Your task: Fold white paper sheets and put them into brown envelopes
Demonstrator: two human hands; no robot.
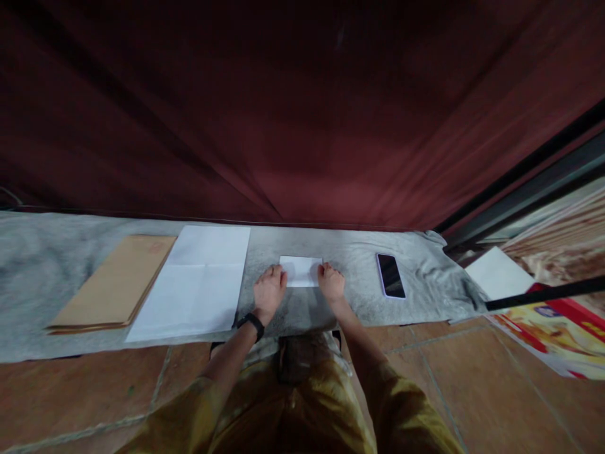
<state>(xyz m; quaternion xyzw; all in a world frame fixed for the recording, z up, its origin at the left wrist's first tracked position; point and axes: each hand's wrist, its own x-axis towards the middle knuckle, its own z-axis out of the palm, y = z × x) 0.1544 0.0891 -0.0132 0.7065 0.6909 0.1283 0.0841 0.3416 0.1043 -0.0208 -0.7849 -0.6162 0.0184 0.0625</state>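
A small folded white paper (299,270) lies on a grey cloth (359,290) spread over the floor. My left hand (268,291), with a black band at the wrist, has curled fingers pressing the paper's left edge. My right hand (331,282) presses the paper's right edge in the same way, fingers bent down onto it. Both hands flank the paper and touch it.
A large white sheet (198,284) with fold creases lies left of my hands, beside a stack of brown envelopes (118,284). A dark phone (390,275) rests to the right. A dark red curtain (302,126) hangs behind. White paper (496,271) and a colourful box (553,331) sit far right.
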